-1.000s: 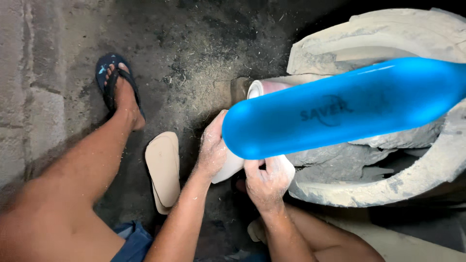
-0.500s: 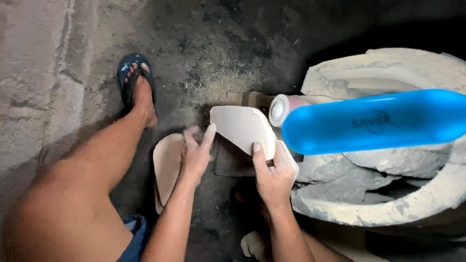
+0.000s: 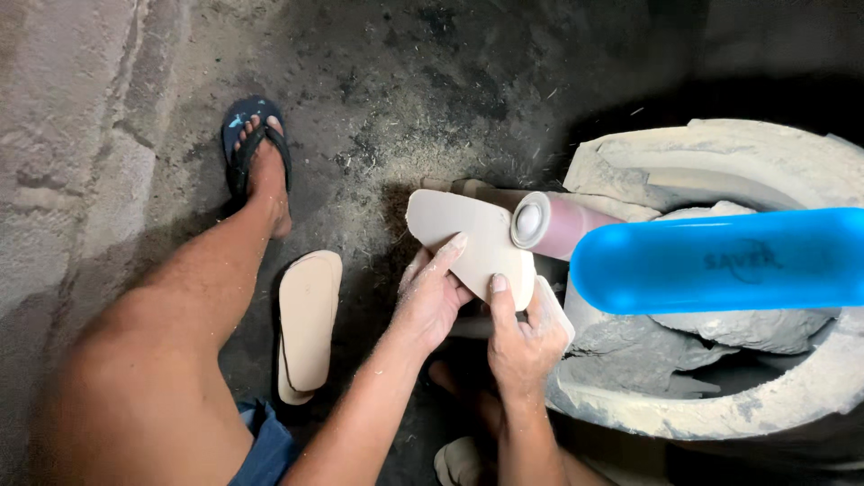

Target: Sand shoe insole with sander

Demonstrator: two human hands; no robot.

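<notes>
Sanding step: beige foam sole blank point(image 3: 468, 241) is gripped by left hand point(image 3: 430, 297) and right hand point(image 3: 522, 337), edge pressed against pinkish sanding drum point(image 3: 556, 223) mid-frame; steady rotation is judged needed next.

No packages, labels, signs or screens in view.

The left hand point(image 3: 432, 301) has come back onto the shoe sole point(image 3: 468, 243); half a second ago it was off it, fingers spread, at about 9 o'clock. The sole's edge now touches the sanding drum point(image 3: 549, 223). The right hand point(image 3: 522, 337) has slid under the sole.
</notes>
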